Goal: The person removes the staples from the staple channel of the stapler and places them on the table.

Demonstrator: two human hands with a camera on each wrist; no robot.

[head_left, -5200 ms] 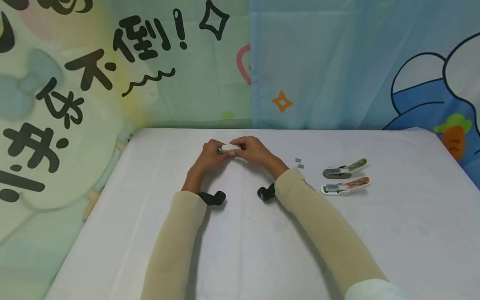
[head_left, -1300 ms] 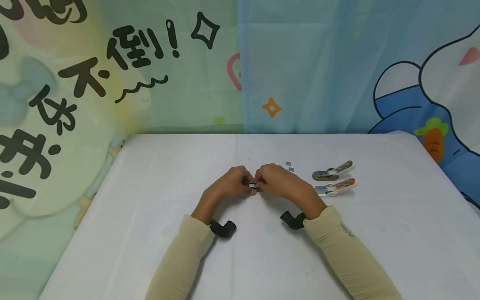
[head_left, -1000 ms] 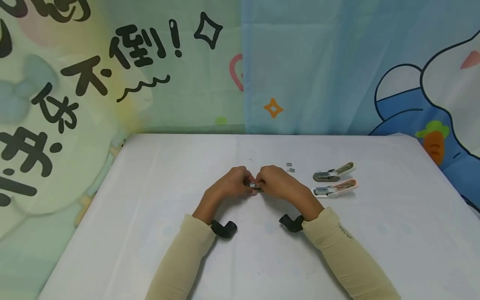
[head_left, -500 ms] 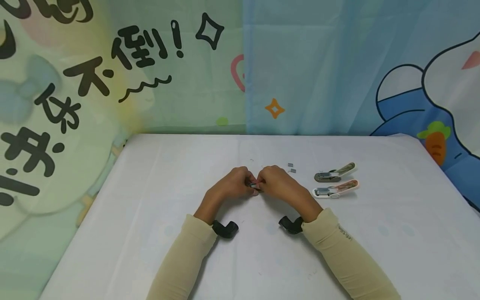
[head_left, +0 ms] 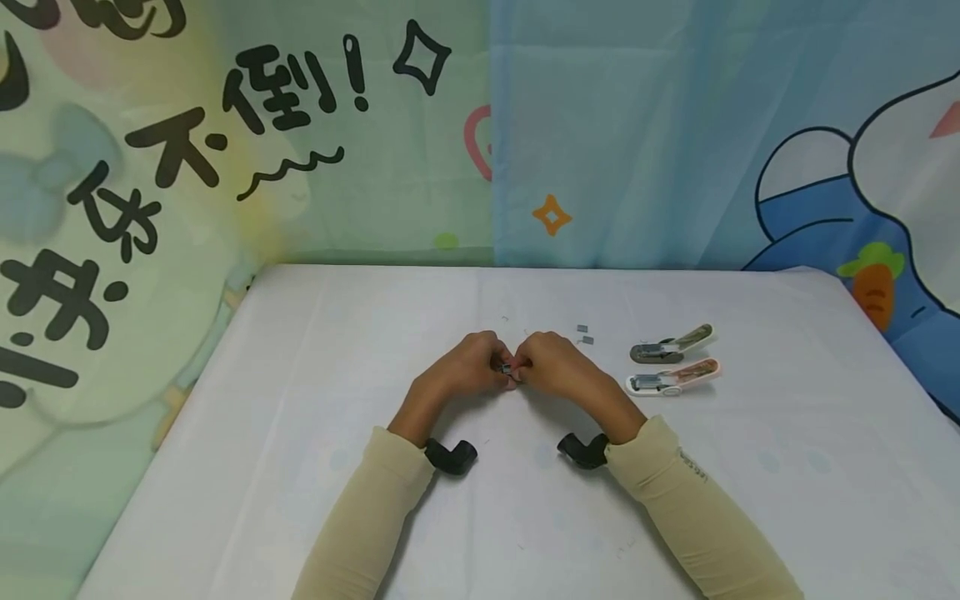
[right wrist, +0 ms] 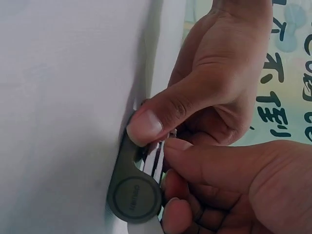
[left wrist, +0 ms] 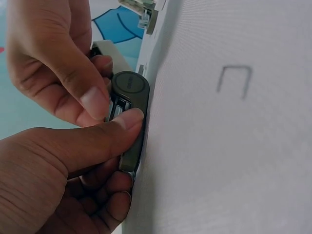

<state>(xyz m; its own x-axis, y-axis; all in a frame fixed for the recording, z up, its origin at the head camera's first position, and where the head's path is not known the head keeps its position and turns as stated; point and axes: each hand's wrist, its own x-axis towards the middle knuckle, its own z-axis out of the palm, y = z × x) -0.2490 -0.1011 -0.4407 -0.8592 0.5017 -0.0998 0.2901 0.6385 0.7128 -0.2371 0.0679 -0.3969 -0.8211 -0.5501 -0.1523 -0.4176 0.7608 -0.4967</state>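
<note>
My left hand [head_left: 474, 364] grips a small dark olive stapler [left wrist: 130, 90] with a pale arm, its thumb along the edge of the body. A round disc with lettering marks the stapler's end, and a metal channel shows along its side. Close against it, my right hand [head_left: 557, 363] has thumb and fingertips pinched together at that channel; in the right wrist view the right thumb [right wrist: 192, 155] lies right beside the metal. Whether a staple strip sits between those fingertips I cannot tell. The stapler is held low, close over the white cloth.
Right of the hands lie two opened staplers, one olive [head_left: 670, 346] and one white and pink [head_left: 673, 377]. Two small grey staple strips [head_left: 585, 334] rest behind the right hand. A loose staple [left wrist: 235, 80] lies on the white tablecloth [head_left: 315, 358]. A printed curtain [head_left: 615, 125] hangs behind.
Since the oldest frame, both hands have come nearer and slightly right, and the held stapler, pale side up before, now shows its metal channel. Over the last second the hands barely shift.
</note>
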